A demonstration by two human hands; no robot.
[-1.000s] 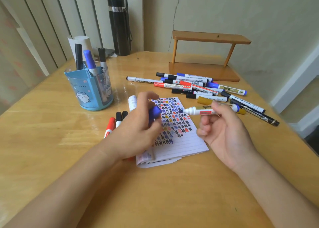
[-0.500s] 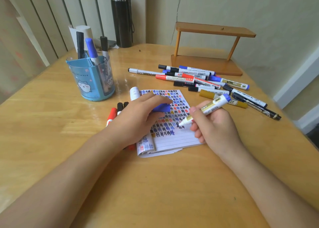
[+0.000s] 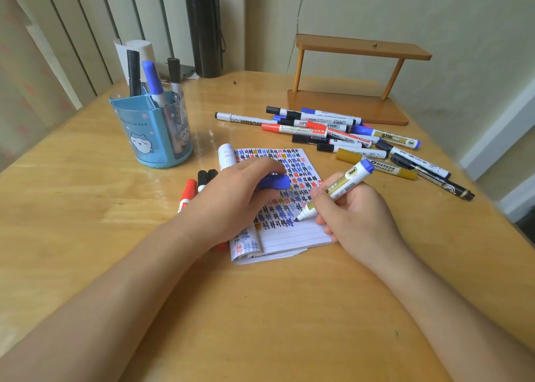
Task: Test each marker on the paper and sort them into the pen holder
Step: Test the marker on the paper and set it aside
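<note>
Wooden desk, glossy, set against a pale cracked wall and vertical blinds. Black flask at the far edge; wooden rack at the far right corner. Blue holder towards the far left, three markers upright in it, one blue-capped. Loose markers heaped between rack and pad, spreading to the right edge. Pad mid-desk, upper lines filled with blue, black, red and gold scribbles, lower lines blank. Red and black markers just left of the pad, partly hidden under the left hand.

Labels on most markers too small to read. Holder's dividers only partly visible through the tinted wall. Forearms cut off at the near edge.

Left hand resting on the pad's left side, fingers curled round a blue cap. Right hand closed in a writing grip on an uncapped marker, white and gold barrel, blue end up and tilted right, tip touching the pad at the end of the last scribbled row.
</note>
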